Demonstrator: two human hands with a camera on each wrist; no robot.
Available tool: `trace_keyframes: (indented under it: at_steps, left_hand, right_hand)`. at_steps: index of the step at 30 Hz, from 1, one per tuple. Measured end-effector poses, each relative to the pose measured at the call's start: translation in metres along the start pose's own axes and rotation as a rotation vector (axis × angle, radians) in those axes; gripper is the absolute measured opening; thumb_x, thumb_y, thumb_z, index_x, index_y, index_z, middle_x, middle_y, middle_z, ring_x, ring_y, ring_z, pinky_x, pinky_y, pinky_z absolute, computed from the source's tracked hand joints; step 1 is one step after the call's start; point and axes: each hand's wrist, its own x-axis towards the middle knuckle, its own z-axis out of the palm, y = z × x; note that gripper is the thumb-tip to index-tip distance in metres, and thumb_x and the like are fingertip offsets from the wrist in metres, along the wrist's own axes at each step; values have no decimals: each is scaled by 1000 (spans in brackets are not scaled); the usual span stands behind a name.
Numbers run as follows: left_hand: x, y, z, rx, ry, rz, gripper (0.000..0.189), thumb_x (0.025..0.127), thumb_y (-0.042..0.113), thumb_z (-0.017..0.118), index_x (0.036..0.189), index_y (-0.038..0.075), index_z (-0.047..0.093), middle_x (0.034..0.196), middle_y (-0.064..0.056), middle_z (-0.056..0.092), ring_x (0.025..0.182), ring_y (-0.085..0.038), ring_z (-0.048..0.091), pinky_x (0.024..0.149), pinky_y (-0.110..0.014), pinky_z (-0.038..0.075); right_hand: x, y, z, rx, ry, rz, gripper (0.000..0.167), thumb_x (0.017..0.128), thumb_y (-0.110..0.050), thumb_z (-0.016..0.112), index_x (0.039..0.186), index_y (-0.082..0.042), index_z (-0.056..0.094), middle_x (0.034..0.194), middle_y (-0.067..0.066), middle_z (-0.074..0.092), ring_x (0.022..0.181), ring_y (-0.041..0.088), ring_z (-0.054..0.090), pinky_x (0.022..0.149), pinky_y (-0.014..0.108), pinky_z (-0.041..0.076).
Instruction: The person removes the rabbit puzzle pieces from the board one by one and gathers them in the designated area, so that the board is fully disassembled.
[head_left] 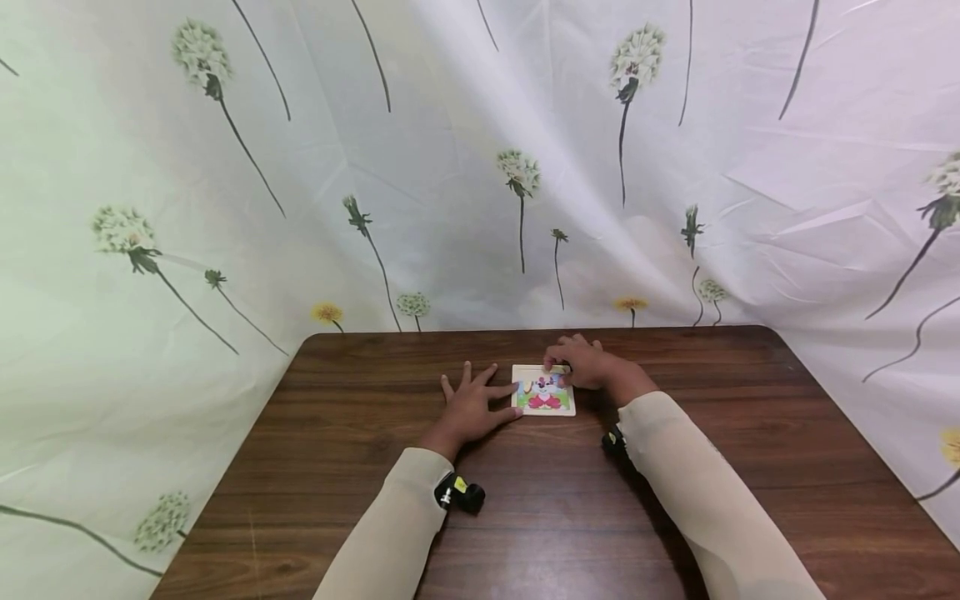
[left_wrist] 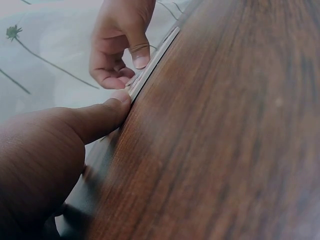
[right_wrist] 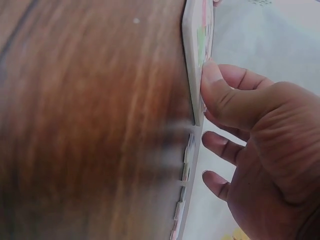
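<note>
A small square picture puzzle (head_left: pixel 543 402) with a pale frame lies flat on the table, showing a cartoon figure in red over green. Bare cream board shows along its upper part. My left hand (head_left: pixel 471 408) spreads its fingers on the table at the left; its thumb and a fingertip touch the puzzle's left side, and the left wrist view shows the thumb (left_wrist: pixel 112 107) against the edge. At the upper right corner my right hand (head_left: pixel 583 363) bends over the board, pinching a small yellowish puzzle piece (head_left: pixel 558 368) that its fingers partly hide.
The dark wooden table (head_left: pixel 540 500) extends around both forearms. Behind it hangs a pale cloth (head_left: pixel 450 208) printed with dandelions. In the right wrist view, small pale shapes (right_wrist: pixel 187 157) line up beyond the puzzle; what they are I cannot tell.
</note>
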Motion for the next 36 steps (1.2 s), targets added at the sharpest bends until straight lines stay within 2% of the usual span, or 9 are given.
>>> trace_keyframes:
  at_steps: [5,11,16,18,23,30,36]
  left_hand:
    - [1,-1,1,-4,3,3,59,101,63,70,154,40,63,180,-7,34,169,-55,3,125,-87,-6]
    - [0,-1,1,-2,0,1,59,101,63,70,155,40,63,180,-7,34,169,-55,2,125,-86,-6]
    - [1,-1,1,4,5,2,59,101,63,70,155,40,63,180,-7,34,169,-55,3,125,-86,-6]
    - [1,-1,2,6,4,1,59,101,64,69,155,41,62,180,-7,34,169,-55,2,126,-86,-7]
    - [0,-1,1,-3,2,-2,59,101,64,69,155,41,62,181,-6,33,169,-55,1,126,-86,-7]
    - [0,0,0,-3,1,-2,58,101,63,70,155,40,63,180,-7,34,169,-55,2,125,-86,-6]
    - [0,0,0,-1,-2,-5,58,101,63,70,154,41,63,180,-7,34,169,-55,2,126,-86,-6]
  right_hand:
    - [1,-2,0,-3,9,2,19,103,-11,76,115,-24,70,130,7,62,124,31,50,112,69,34]
    - [0,-6,-1,-28,12,-4,16,101,-10,78,109,-22,72,134,8,60,129,33,49,111,66,35]
    - [-1,-6,-2,-25,7,2,19,102,-10,77,115,-25,75,138,9,61,132,34,50,115,70,34]
    - [-1,-6,-2,-24,4,0,21,103,-11,76,117,-26,76,138,9,59,132,34,50,114,69,35]
    - [-1,-5,-1,-25,2,-19,18,104,-10,74,109,-28,76,133,7,55,127,32,47,106,60,37]
    - [0,-5,1,-23,21,-40,17,102,-8,76,105,-24,72,129,6,55,124,30,47,103,59,37]
    - [-1,-6,1,13,45,-53,17,98,-3,79,99,-19,72,118,8,66,116,29,56,113,73,36]
